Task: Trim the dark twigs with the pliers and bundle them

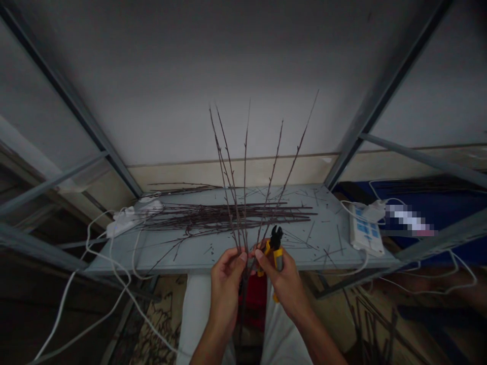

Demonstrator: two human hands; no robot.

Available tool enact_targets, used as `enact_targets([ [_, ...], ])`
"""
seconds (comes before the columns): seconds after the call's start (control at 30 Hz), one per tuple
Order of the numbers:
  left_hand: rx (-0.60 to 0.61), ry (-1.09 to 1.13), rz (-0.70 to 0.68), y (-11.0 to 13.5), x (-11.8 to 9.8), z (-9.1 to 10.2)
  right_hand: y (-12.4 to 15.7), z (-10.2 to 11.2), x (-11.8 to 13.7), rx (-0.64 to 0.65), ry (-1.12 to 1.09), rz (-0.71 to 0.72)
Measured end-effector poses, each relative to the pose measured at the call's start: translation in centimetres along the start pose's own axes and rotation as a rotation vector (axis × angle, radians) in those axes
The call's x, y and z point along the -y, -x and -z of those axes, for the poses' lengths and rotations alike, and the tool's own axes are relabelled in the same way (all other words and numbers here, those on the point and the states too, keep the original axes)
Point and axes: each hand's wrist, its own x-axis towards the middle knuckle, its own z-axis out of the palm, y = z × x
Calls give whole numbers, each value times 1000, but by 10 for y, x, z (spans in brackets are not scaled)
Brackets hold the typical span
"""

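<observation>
My left hand (225, 276) is closed around the lower ends of a bunch of thin dark twigs (243, 177) that stand upright and fan out toward the wall. My right hand (283, 279) grips yellow-handled cutting pliers (274, 249), jaws pointing up, and its thumb and fingertip also touch the twig stems right beside the left hand. Both hands are just in front of the near edge of a grey shelf (327, 238). A pile of more twigs (228, 215) lies lengthwise across that shelf, behind the hands.
A white power strip (364, 230) lies on the shelf's right end, and another white socket block (127, 218) with trailing white cables on the left. Grey metal frame bars (365, 119) slant up at both sides. Twig offcuts litter the shelf and floor.
</observation>
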Motion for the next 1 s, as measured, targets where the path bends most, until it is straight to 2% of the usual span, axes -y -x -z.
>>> enact_targets([
  [0.17,43,40,10,2,-1,-1,-4,-7,1,-68,-47,-71],
  [0.37,32,76,33,2,-3,-2,-8,-4,2,34,-59,-92],
  [0.53,66,20,17,2,-2,-2,-12,-6,10,19,-118,-47],
  [0.83,6,25,29,0,9,-5,-24,-3,8,-73,-64,-43],
  [1.0,-24,96,-45,-4,10,-13,-22,-7,8,-31,-80,-52],
])
